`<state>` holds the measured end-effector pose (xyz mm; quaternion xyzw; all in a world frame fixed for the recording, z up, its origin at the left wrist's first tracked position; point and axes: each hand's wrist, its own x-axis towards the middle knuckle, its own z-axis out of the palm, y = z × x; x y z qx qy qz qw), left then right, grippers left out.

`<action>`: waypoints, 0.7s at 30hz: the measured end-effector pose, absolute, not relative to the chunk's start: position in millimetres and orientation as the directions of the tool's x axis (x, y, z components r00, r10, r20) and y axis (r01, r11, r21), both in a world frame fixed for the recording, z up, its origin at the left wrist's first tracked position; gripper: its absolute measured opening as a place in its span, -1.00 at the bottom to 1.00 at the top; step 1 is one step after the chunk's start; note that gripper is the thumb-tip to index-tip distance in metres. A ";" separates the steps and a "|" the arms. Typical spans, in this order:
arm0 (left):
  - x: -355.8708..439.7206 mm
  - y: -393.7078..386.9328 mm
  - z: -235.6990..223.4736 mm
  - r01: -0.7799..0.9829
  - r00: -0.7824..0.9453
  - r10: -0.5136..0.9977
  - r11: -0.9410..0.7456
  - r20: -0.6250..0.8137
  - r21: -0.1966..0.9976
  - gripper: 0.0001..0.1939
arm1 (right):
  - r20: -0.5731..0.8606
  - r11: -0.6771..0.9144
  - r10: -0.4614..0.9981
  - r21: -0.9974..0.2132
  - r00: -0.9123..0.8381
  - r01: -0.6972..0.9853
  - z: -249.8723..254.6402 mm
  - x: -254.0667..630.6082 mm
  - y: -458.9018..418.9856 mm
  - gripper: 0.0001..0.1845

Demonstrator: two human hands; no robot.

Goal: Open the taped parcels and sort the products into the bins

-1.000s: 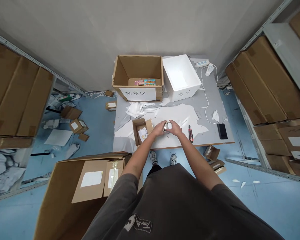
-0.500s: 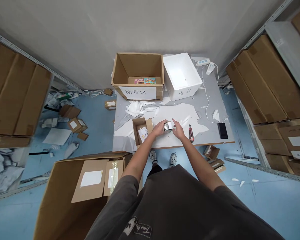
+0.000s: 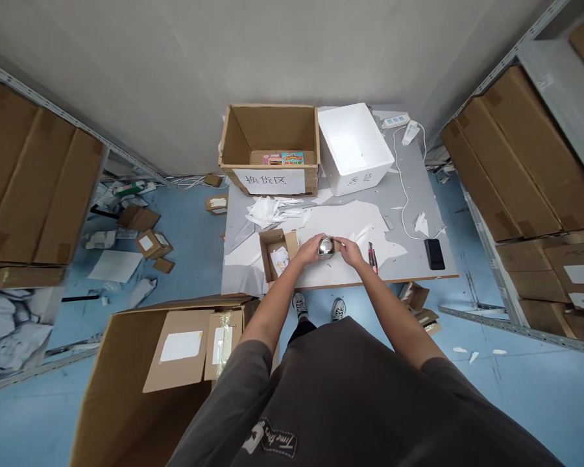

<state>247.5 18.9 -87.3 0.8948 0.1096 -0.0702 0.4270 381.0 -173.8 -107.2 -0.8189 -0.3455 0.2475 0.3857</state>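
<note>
Head view: I'm seeing L hand (image 3: 309, 250) and R hand (image 3: 351, 253) clamping together on a small chrome object (image 3: 326, 246), R now returning to it, over the table (image 3: 413, 259), w/ small carton (image 3: 272, 239) at its 9 o'clock.

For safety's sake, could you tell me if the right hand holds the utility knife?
No, the utility knife lies on the table beside the right hand.

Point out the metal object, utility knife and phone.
Metal object (image 3: 326, 246), head view, its shiny top.
Utility knife (image 3: 372, 257), head view, its handle.
Phone (image 3: 435, 254), head view, its dark face.
</note>
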 end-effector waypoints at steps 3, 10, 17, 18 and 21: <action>245.2 16.2 -89.3 0.205 0.978 0.147 -0.604 -0.146 0.770 -0.10 | -0.151 -0.431 0.792 -0.824 0.591 0.367 -114.9 372.1 -180.8 -0.14; 241.0 7.7 -88.8 0.355 0.935 0.236 -0.569 -0.266 0.742 -0.25 | -0.188 -0.385 0.810 -0.884 0.555 0.263 -138.5 360.1 -167.6 0.25; 231.1 10.6 -66.3 0.382 0.922 0.238 -0.678 -0.304 0.628 -0.20 | -0.204 -0.373 0.797 -0.907 0.568 0.197 -145.5 369.0 -159.8 0.04; 230.5 7.6 -62.1 0.409 0.911 0.271 -0.689 -0.311 0.598 -0.23 | -0.211 -0.387 0.790 -0.900 0.576 0.200 -145.0 369.3 -160.4 0.01; 236.1 -6.0 -51.0 0.518 0.854 0.395 -0.708 -0.338 0.480 -0.36 | -0.238 -0.430 0.778 -0.876 0.581 0.218 -143.7 368.2 -160.6 -0.03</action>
